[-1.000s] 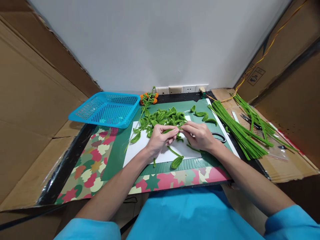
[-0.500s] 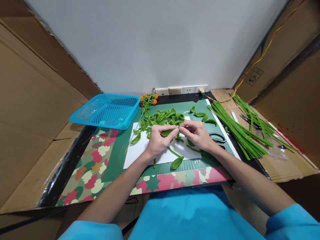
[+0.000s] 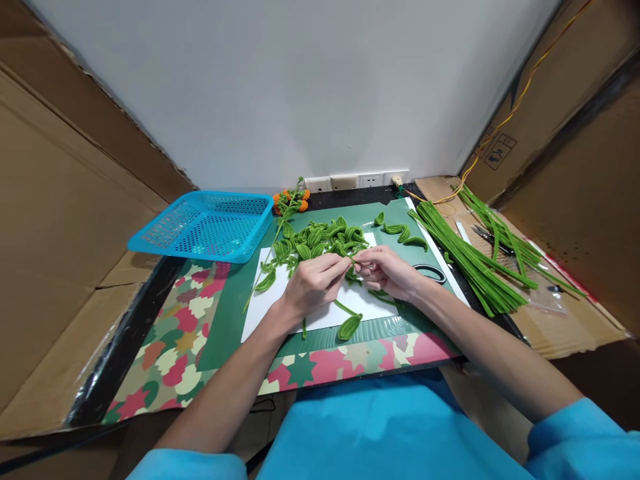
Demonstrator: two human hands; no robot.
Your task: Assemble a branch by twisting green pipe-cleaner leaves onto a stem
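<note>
My left hand (image 3: 316, 283) is closed in a pinch, its back turned up. A thin green pipe-cleaner stem shows between its fingertips and those of my right hand (image 3: 387, 272), which pinches the other end. The leaf that belongs to this stem is mostly hidden behind my left fingers. Just beyond both hands lies a heap of green pipe-cleaner leaves (image 3: 315, 237) on a white sheet of paper (image 3: 280, 313). Closer to me, a single leaf with a stem (image 3: 349, 327) rests below my hands. Scissors (image 3: 431, 271) lie beside my right wrist, partly covered by it.
A blue plastic basket (image 3: 200, 253) stands at the left. Behind the heap is a stem with orange flowers (image 3: 293, 200). A bundle of green pipe cleaners (image 3: 470, 260) lies at the right, with pliers (image 3: 493, 240) beyond. Several curled leaves (image 3: 400, 230) lie near it.
My left hand has rolled over so its back faces up, hiding the leaf seen before. My right fingers have curled in more around the stem. The view has shifted slightly.
</note>
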